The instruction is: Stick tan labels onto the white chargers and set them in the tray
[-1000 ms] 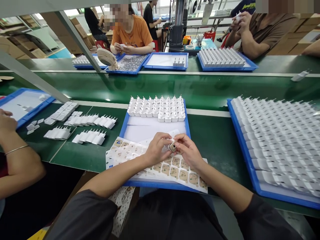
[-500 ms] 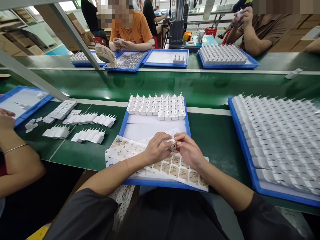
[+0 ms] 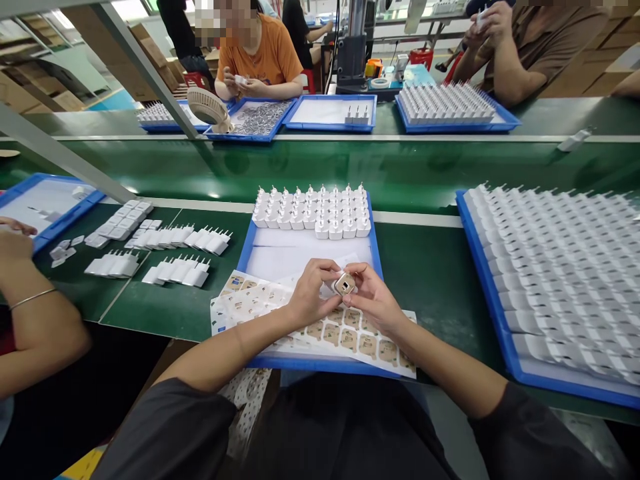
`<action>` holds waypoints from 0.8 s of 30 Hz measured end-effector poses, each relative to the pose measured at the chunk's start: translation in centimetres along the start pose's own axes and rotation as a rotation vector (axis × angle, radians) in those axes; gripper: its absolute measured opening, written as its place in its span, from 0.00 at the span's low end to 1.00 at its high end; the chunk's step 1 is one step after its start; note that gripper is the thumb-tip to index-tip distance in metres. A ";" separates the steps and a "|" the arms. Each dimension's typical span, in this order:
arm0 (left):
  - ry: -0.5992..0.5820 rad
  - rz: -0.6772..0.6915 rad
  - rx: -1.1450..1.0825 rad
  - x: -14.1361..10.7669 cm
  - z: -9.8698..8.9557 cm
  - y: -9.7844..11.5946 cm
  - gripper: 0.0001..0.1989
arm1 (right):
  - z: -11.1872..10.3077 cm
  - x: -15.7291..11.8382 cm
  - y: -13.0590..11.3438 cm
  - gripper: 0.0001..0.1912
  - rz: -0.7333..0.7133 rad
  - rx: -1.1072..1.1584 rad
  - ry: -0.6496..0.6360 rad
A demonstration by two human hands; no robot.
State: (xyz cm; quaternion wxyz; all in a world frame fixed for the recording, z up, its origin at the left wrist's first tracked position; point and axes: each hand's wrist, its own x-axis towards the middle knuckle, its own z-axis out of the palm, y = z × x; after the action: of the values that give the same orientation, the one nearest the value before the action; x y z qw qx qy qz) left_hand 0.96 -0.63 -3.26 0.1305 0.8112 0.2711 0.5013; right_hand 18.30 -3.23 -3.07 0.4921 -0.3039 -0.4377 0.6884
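A person's left hand (image 3: 314,292) and right hand (image 3: 376,297) are nearly closed, thumbs and fingertips pinching a small white block (image 3: 344,283) from opposite sides. The block is above the near part of a blue tray (image 3: 273,259), its tan, slotted face tipped toward the person, probably to keep that face in sight. Sheets of tan stickers (image 3: 367,343) lie beneath the hands, seemingly for easy reach. White plugs (image 3: 310,215) stand pins-up in close rows at the tray's far end, perhaps leaving working room.
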 end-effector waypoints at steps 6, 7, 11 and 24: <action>0.013 0.121 0.104 0.1 0.3 0.2 0.18 | 0.1 -0.2 0.0 0.15 0.009 -0.007 0.022; 0.013 0.135 0.122 0.1 0.3 0.2 0.17 | 0.2 -0.3 0.1 0.14 0.013 -0.013 0.028; 0.016 0.204 0.182 0.2 0.4 0.4 0.16 | 0.3 -0.4 0.2 0.12 -0.006 -0.044 0.058; -0.067 0.075 0.081 0.6 -0.3 0.5 0.20 | -1.3 0.1 -3.0 0.03 -0.425 -0.820 0.121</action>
State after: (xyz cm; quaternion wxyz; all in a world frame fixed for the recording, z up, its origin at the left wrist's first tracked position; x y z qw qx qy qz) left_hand 1.02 -0.75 -2.46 0.0880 0.8418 0.2562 0.4669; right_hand 20.59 -2.33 -0.87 0.4861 -0.4165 -0.6969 0.3233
